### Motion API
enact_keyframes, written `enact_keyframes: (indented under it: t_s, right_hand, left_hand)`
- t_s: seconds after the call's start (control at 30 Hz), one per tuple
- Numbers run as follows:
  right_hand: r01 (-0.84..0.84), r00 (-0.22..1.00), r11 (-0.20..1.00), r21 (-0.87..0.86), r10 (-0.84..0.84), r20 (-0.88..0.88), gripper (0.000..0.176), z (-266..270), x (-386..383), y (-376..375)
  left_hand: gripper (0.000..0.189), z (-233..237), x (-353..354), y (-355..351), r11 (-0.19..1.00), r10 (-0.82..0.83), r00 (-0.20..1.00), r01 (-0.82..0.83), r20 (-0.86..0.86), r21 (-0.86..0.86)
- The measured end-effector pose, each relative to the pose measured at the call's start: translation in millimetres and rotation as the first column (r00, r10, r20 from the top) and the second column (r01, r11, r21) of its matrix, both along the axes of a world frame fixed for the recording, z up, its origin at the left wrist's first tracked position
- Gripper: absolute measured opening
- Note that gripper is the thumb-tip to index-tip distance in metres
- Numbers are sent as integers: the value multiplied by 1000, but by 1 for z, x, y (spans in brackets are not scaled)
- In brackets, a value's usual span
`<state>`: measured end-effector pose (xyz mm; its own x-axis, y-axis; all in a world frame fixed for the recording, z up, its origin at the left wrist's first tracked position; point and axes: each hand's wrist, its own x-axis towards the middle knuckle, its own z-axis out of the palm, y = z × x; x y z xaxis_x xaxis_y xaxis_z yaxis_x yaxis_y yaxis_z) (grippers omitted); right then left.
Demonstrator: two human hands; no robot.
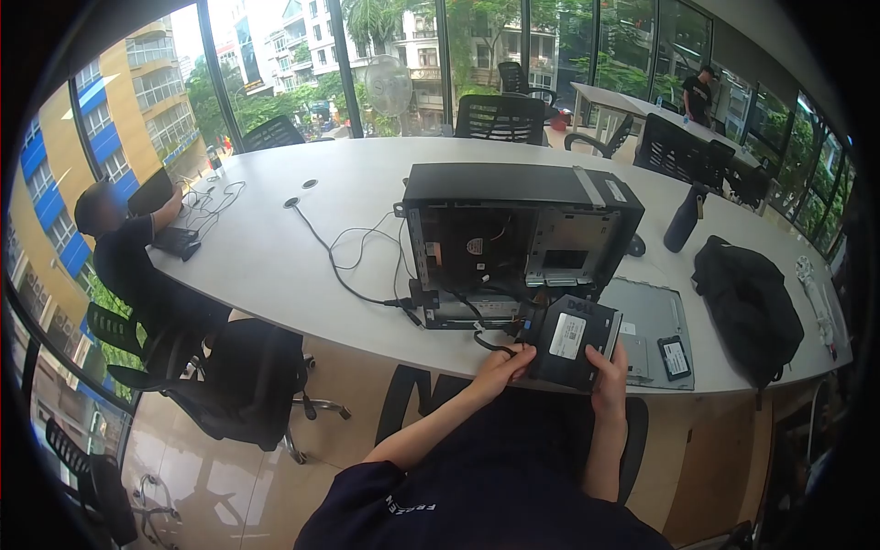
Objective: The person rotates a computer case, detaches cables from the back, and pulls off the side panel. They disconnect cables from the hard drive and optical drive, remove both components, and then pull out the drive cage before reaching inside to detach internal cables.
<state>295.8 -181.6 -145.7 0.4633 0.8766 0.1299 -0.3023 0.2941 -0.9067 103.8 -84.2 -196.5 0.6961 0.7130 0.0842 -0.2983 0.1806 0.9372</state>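
Observation:
Between my hands is a flat black Dell-marked computer part (pixel 591 323) with a white label, tilted up at the table's front edge. My right hand (pixel 609 371) grips its right side, thumb on the face. At its lower left corner my left hand (pixel 507 367) is closed, with thumb and fingers right at the edge beside a black cable (pixel 490 343). Just beyond stands a black desktop computer case (pixel 522 188) with its side off and its inside showing. Cables run out of the case close to the part's left edge.
Right of my hands lies a grey metal side panel (pixel 646 298) carrying a small black drive (pixel 674 357). Farther right are a dark bottle (pixel 686 218), a mouse (pixel 636 245) and a black backpack (pixel 750 302). A power cord (pixel 344 278) crosses leftward. One person (pixel 124 243) sits at left; another (pixel 698 96) stands far back.

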Motion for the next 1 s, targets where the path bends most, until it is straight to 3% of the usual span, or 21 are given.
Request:
enact_keyframes:
  t_s: [0.17,0.23,0.47,0.83,1.0]
  right_hand:
    - [51,998,998,46,-52,20,46,3,-4,-3]
    - [107,994,993,45,-108,25,46,3,-9,-2]
    - [42,999,999,23,-42,12,46,0,-3,-6]
    - [100,995,995,24,-100,18,44,-2,-10,-2]
    - [69,998,997,21,-69,-2,44,-3,-6,-3]
  left_hand:
    - [31,-2,4,2,999,-38,999,38,0,37]
    - [31,-3,6,1,996,36,999,-36,-2,80]
    - [30,-2,4,-3,998,-35,999,34,16,48]
    - [35,16,6,-10,991,126,992,-126,-5,55]
    - [37,10,7,-11,991,119,993,-120,25,57]
